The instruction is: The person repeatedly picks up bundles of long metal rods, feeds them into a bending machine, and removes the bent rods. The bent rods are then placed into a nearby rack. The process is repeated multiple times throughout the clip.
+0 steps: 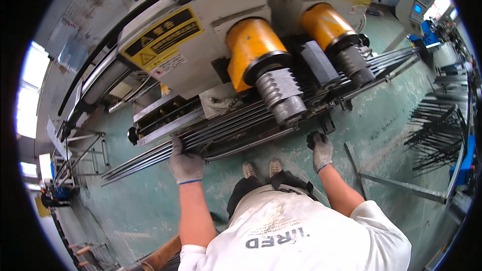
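Observation:
My left hand (185, 162), in a pale knit work glove with a blue cuff edge, is at the front side of a bundle of long metal rods (158, 153), its thumb up against them. The fingers are partly hidden, so its grip cannot be told. My right hand (321, 150), gloved with dark fingertips, hangs over the floor below the machine, its fingers curled; whether anything is inside is not visible. The rods run slanting beneath a large grey machine (211, 3) with two orange cylindrical housings (256, 41), each ending in a ribbed metal spindle (280, 90).
A metal bar frame (403, 186) stands low on the right, near a large pile of dark rods (437, 131). A metal rack (90, 154) is at the left. A brown tube (162, 254) lies at lower left. A control screen (417, 8) glows at upper right.

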The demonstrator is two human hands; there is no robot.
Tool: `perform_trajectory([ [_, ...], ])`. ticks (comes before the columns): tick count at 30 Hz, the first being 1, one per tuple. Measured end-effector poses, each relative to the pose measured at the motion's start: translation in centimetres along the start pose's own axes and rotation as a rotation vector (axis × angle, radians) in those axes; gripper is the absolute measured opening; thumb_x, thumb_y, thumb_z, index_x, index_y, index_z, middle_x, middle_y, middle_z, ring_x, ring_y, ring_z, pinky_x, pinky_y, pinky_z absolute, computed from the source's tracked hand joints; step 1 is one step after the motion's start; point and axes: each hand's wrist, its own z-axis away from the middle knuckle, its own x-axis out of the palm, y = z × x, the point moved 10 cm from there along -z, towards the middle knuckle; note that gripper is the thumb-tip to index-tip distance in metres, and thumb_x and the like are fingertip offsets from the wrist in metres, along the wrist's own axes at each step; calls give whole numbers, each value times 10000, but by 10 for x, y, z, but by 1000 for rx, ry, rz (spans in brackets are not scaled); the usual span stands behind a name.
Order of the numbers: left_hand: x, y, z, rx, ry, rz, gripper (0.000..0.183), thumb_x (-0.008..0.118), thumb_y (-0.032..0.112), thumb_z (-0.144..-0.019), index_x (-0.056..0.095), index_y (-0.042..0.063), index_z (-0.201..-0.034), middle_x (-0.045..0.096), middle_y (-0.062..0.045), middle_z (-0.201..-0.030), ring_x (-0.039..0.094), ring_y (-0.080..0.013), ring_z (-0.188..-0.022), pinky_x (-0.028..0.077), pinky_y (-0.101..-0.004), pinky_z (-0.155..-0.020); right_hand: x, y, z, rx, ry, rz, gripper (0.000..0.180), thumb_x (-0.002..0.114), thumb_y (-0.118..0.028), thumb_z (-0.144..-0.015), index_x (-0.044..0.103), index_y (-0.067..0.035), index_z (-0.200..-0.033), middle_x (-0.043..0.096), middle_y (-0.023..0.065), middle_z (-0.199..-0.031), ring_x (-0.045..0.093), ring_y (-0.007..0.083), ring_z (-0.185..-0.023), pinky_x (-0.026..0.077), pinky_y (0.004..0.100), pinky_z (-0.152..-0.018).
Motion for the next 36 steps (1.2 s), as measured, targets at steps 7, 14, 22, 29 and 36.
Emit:
perform_trajectory([
  [7, 11, 19, 24, -40, 36, 85, 431, 650, 360, -1120, 666, 47, -1416, 727, -137, -1420, 645, -384, -1369, 492, -617, -1209, 44, -7, 23, -237, -183, 345, 287, 687, -287, -1106, 746, -40, -1240, 751, 35, -1004, 666, 132, -852, 555, 319, -772],
  [14, -116, 204, 3, 178, 87, 177, 382, 655, 292, -1110, 665, 8, -1366, 733, -170, -1335, 679, -372, -1282, 520, -565, -1181, 7, 95, 59, 113, -70, 362, 255, 687, -304, -1084, 720, -61, -1013, 667, 5, -802, 547, 121, -675, 429, 316, -619],
  [22, -304, 423, -18, 369, 262, 181, 388, 580, 336, -1143, 670, -27, -1247, 740, -178, -1281, 705, -394, -1224, 551, -563, -1150, -23, 199, 115, 233, -10, 451, 257, 667, -267, -1077, 734, -25, -1021, 698, 54, -770, 608, 166, -593, 438, 349, -499],
  [29, -351, 475, -6, 445, 405, 81, 407, 555, 354, -1168, 596, 73, -1460, 739, -168, -1316, 742, -373, -1157, 611, -569, -1035, 17, 186, 147, 170, -76, 591, 230, 666, -239, -1051, 719, -46, -938, 667, 44, -729, 578, 155, -567, 436, 337, -498],
  [36, -288, 434, 14, 442, 263, -146, 495, 550, 360, -1180, 478, 172, -1632, 688, -147, -1403, 731, -359, -1203, 620, -567, -1022, 39, 172, 128, 150, -113, 504, 197, 685, -236, -1050, 718, -77, -940, 656, 31, -741, 567, 145, -606, 406, 335, -528],
])
